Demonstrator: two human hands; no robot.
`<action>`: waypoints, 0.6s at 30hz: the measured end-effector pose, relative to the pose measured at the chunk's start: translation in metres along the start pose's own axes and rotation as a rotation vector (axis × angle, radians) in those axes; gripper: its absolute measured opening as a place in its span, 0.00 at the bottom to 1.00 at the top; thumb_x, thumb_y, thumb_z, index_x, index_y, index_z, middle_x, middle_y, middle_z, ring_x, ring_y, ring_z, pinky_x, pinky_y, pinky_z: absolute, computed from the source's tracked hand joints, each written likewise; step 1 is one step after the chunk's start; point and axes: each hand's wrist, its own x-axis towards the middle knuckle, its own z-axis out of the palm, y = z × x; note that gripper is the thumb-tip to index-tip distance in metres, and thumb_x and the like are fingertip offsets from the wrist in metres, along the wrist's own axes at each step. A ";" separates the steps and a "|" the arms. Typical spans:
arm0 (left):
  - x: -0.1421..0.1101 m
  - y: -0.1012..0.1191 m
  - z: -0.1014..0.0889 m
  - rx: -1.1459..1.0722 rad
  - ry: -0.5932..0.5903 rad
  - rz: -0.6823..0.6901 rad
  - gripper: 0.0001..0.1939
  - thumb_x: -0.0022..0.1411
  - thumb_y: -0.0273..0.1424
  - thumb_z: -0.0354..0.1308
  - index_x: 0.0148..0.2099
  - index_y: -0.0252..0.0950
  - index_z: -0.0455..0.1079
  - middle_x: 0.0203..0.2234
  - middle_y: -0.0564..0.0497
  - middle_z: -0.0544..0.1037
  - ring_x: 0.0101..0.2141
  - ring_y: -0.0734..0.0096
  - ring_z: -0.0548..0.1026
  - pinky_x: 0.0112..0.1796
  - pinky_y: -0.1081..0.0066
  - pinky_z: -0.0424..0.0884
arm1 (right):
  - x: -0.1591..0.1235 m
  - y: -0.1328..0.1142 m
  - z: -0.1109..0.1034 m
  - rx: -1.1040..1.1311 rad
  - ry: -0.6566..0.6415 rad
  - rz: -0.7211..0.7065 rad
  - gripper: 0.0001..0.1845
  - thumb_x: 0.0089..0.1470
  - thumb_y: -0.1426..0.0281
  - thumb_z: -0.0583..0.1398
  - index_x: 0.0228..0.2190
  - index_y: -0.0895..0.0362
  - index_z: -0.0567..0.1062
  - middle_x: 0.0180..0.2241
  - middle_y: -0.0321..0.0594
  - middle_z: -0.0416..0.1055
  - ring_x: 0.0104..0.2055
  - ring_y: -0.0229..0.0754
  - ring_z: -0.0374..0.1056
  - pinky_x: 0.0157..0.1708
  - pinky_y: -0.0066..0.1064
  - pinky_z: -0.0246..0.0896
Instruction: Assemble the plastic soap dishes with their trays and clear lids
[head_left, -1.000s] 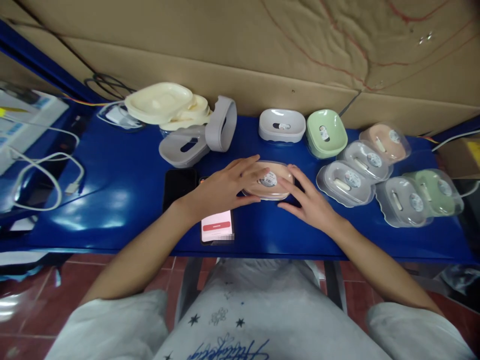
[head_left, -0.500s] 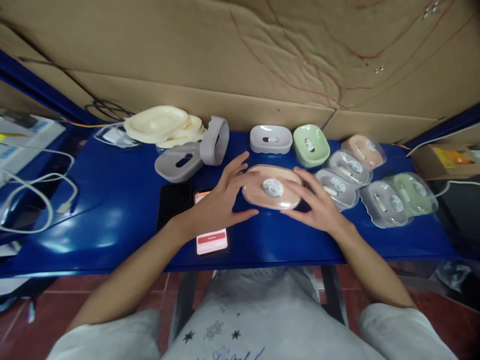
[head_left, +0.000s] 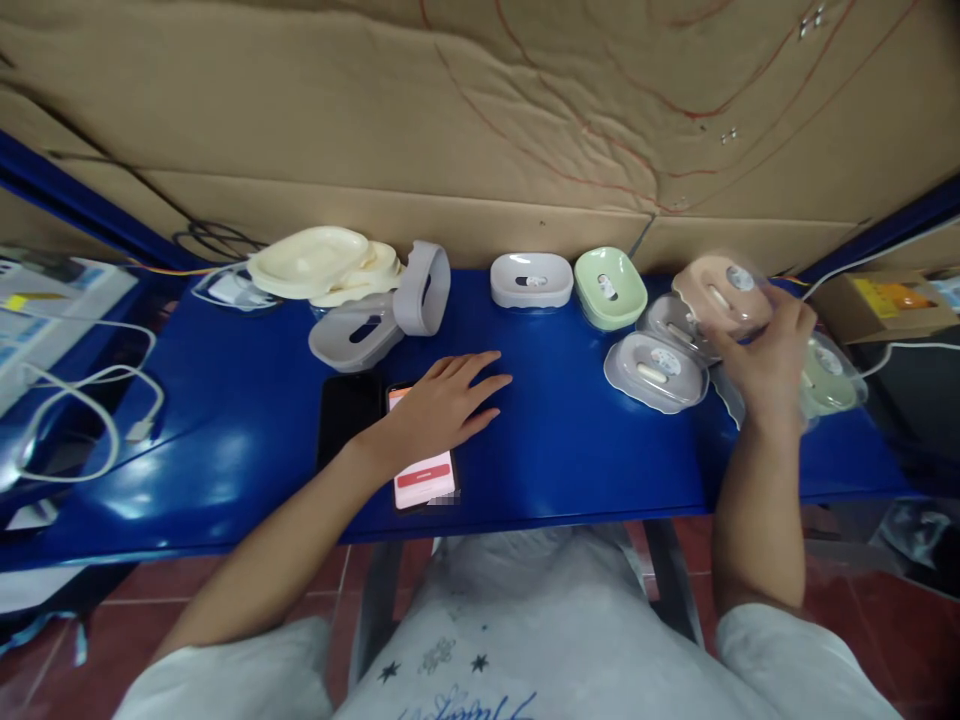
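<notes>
My right hand (head_left: 765,350), slightly blurred, has its fingers round the near right edge of a peach soap dish (head_left: 701,272) with a clear cover, at the back right of the table. A label and a short white piece show on it. A clear-covered grey soap dish (head_left: 667,362) lies nearer me, and another grey dish (head_left: 667,318) is partly hidden behind it. Beside the wrist is a covered green dish (head_left: 829,380), partly hidden. My left hand (head_left: 442,405), fingers spread and holding nothing, lies low over the table, partly across a lit phone (head_left: 426,485).
A grey dish (head_left: 531,280) and a green dish (head_left: 611,285) stand uncovered along the cardboard wall. Cream parts (head_left: 311,262) and grey parts (head_left: 352,335) are heaped back left. A dark phone (head_left: 349,405) lies near my left hand. White cables (head_left: 112,400) lie at the left.
The peach dish between my hands has left the table's middle. My right hand has moved right and back to the covered dishes. My left hand stays near the phones.
</notes>
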 end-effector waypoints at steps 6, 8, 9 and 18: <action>0.000 -0.005 0.003 -0.020 -0.064 -0.006 0.19 0.81 0.36 0.52 0.64 0.35 0.75 0.64 0.37 0.75 0.62 0.46 0.77 0.61 0.46 0.75 | -0.012 -0.039 0.000 0.047 0.027 -0.123 0.54 0.56 0.47 0.71 0.71 0.63 0.62 0.73 0.72 0.52 0.78 0.66 0.49 0.72 0.62 0.52; 0.000 -0.007 0.004 -0.016 -0.073 -0.007 0.19 0.81 0.35 0.52 0.64 0.35 0.76 0.64 0.37 0.76 0.62 0.46 0.77 0.60 0.47 0.75 | -0.017 -0.074 -0.003 0.035 0.040 -0.255 0.41 0.66 0.48 0.62 0.70 0.58 0.65 0.73 0.63 0.57 0.77 0.62 0.52 0.72 0.62 0.51; 0.000 -0.007 0.004 -0.013 -0.074 -0.010 0.18 0.81 0.35 0.52 0.64 0.35 0.76 0.64 0.38 0.76 0.62 0.46 0.77 0.60 0.47 0.75 | -0.019 -0.091 -0.004 -0.008 -0.006 -0.313 0.36 0.68 0.48 0.61 0.68 0.55 0.68 0.72 0.59 0.60 0.76 0.62 0.56 0.73 0.64 0.49; 0.004 -0.003 -0.006 0.094 0.153 -0.040 0.15 0.80 0.32 0.54 0.61 0.36 0.77 0.60 0.39 0.78 0.57 0.49 0.79 0.57 0.51 0.75 | -0.017 -0.213 0.036 -0.067 -0.485 -0.717 0.28 0.72 0.62 0.57 0.68 0.59 0.69 0.71 0.56 0.66 0.72 0.62 0.62 0.70 0.56 0.53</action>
